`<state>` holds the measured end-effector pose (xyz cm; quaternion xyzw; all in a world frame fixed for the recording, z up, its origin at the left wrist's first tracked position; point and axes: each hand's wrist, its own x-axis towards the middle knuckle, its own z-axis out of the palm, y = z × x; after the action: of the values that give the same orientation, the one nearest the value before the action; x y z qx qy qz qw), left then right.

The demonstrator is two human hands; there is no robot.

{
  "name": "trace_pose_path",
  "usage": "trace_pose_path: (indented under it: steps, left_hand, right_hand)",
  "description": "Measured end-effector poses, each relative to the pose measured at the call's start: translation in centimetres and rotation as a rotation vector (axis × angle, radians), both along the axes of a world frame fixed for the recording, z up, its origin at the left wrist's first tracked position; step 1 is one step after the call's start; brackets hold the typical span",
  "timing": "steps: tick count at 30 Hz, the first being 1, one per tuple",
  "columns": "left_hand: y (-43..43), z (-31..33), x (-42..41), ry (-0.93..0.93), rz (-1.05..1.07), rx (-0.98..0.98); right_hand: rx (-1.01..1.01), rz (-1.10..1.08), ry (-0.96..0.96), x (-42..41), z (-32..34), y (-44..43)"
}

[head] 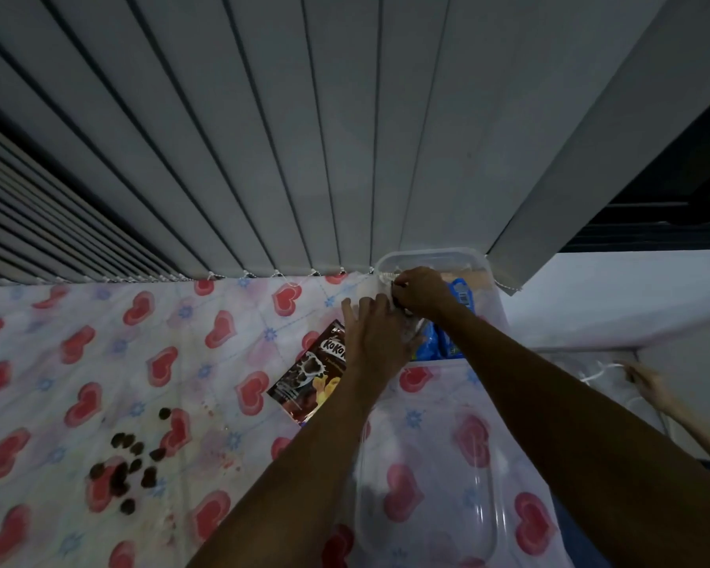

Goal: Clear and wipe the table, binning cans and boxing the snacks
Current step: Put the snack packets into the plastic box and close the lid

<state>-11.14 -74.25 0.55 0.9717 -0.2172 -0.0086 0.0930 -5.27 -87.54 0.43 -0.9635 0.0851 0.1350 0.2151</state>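
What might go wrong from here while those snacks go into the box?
The box sits tight against the blinds, and their bead chain runs right beside the right hand, so it might snag. The left hand reaches past the cereal packet, and its arm may drag the packet along. The spilled brown bits could smear into the cloth if wiped before being picked up.
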Motion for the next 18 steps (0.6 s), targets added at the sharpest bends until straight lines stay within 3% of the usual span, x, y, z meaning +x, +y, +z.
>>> trace_pose_path:
  steps: [10,18]
  left_hand:
    - [-0.3,-1.2,0.2,-0.042,-0.102,0.107]
    - [-0.8,-1.8,0.2,-0.028,-0.063,0.097]
  right_hand:
    - [-0.117,0.014,-0.133,-0.2,-2.0,-0.5]
    - [-0.465,0.153,-0.058,-0.3,-3.8,0.4]
